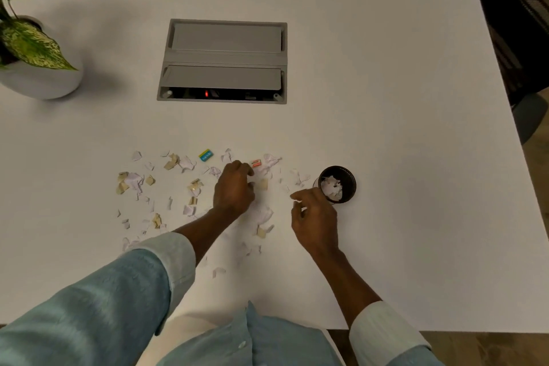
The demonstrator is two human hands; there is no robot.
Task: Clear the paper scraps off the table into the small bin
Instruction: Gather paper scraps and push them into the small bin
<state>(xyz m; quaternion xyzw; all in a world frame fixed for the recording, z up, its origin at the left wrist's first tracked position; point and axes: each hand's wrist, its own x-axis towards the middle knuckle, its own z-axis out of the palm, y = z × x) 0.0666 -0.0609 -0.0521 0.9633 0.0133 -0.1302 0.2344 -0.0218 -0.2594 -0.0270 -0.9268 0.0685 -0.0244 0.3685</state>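
**Torn paper strewn across a white table, small black bin at its right end**

A broad white table [371, 68] fills the view, its far right edge giving way to dark flooring and a dark chair [517, 38]. Set flush in the tabletop is a grey cable hatch [224, 61] with two lids, a red light showing in its near opening. At the far left stands a white pot [41, 80] holding a plant with speckled green leaves [26, 41].

The paper scraps [190, 184] lie on the near half of the table, white and tan pieces in a loose band whose long axis runs left to right, from below the plant's side toward the bin. Among them sit a blue and yellow wrapper [205, 155] and a small red and white piece [256, 163].

The small bin [338, 184], black and round, stands upright at the right end of the band, its open mouth facing up, with white scraps already inside.

The left hand [233, 187] rests in the middle of the scatter, fingers curled together over scraps beside a tan piece [262, 184]; what it grips is hidden. The right hand [315, 217] is just beside the bin, thumb and forefinger pinched on a small white scrap [297, 202]. Both forearms wear rolled light blue sleeves [124, 285].
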